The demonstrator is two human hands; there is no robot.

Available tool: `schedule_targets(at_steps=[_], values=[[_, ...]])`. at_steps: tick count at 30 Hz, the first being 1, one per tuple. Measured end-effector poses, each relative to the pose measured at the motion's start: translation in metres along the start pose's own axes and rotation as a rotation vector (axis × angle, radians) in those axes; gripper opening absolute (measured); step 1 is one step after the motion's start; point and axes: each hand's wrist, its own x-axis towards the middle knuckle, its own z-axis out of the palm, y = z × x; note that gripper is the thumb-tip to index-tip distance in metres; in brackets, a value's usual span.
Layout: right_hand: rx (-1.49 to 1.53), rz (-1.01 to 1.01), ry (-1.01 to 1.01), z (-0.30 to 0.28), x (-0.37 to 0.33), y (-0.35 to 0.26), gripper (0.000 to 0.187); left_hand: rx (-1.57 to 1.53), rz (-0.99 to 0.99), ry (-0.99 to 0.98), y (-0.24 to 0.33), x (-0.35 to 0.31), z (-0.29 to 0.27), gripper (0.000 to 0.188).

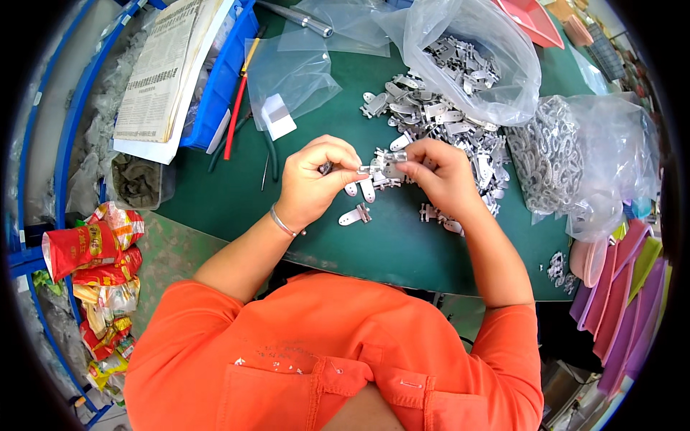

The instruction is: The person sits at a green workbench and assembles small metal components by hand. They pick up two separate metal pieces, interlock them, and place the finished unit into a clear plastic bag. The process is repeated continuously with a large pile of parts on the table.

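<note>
A green work table (pixel 237 194) fills the middle of the view, and its far side is crowded with plastic bags and trays. The left hand (pixel 313 179) and the right hand (pixel 438 172) meet above the table, close to the centre. Both hands pinch the same small metal hinge part (pixel 384 164) between thumb and fingertips, the left from the left end, the right from the right end. The fingers of both hands are curled, so the part is half covered and its exact shape is hard to make out. On the left wrist sits a thin bracelet (pixel 282 221).

Under the hands a few loose metal pieces (pixel 357 213) lie on the table, some hidden by the right hand. Behind the hands is a heap of the same parts (pixel 438 115), spilling out of a clear plastic bag (pixel 496 65). To the right stands another clear bag (pixel 575 151) with grey metal items; through the plastic I cannot tell what they are. At the far left is a blue tray (pixel 219 86) under a printed paper sheet (pixel 158 72), and a red-handled tool (pixel 236 115) lies beside it, partly under an empty bag. The stacked coloured trays (pixel 632 287) at the right are cut off by the dark rim.
</note>
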Motion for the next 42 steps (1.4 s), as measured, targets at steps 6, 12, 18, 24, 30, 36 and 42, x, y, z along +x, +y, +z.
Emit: schedule_targets(at_steps=[6, 12, 18, 24, 30, 36, 42], values=[[0.159, -0.152, -0.011, 0.000, -0.016, 0.000, 0.009, -0.189, 0.054, -0.037, 0.008, -0.001, 0.008, 0.020], [0.692, -0.062, -0.166, -0.004, -0.023, 0.007, 0.010, -0.824, -0.347, -0.073, 0.022, -0.006, 0.002, 0.021], [1.478, 0.005, -0.237, -0.005, -0.022, 0.010, 0.020, -1.331, -0.460, -0.207, 0.022, 0.002, -0.012, 0.012], [1.227, 0.101, -0.075, -0.004, -0.019, 0.022, 0.043, -0.408, -0.467, -0.097, 0.018, 0.004, -0.013, 0.010], [1.102, 0.226, -0.093, -0.012, -0.007, 0.026, 0.052, 0.904, -0.121, -0.279, 0.008, 0.003, 0.002, 0.032], [-0.377, -0.072, -0.184, 0.015, -0.009, 0.010, 0.027, 0.880, -0.237, -0.312, 0.007, 0.004, 0.011, 0.033], [-0.409, -0.081, -0.190, 0.012, -0.014, 0.002, 0.013, 0.754, -0.190, -0.267, 0.011, -0.002, 0.011, 0.024]])
